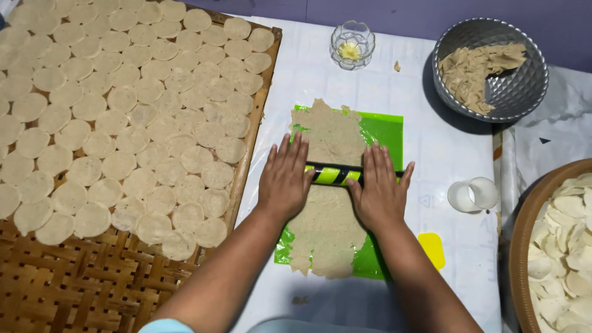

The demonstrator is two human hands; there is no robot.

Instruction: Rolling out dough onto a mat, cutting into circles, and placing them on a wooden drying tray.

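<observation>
Head view: both flat hands (left [285, 179], right [379, 188]) press roller [333, 174] onto dough [330, 216]

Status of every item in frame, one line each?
Dough sheet: rolled flat on green mat.
Roller: lying across dough, under both palms.
Left hand: flat on roller.
Right hand: flat on roller.
Woven tray: mostly covered with cut discs.
Metal bowl: holds dough scraps.
White cup: on its side.

No packages, labels, signs or screens were to be seen anywhere in the view — nothing wrapped, boxed, tagged or lit was found on the bench or beside it.
</observation>
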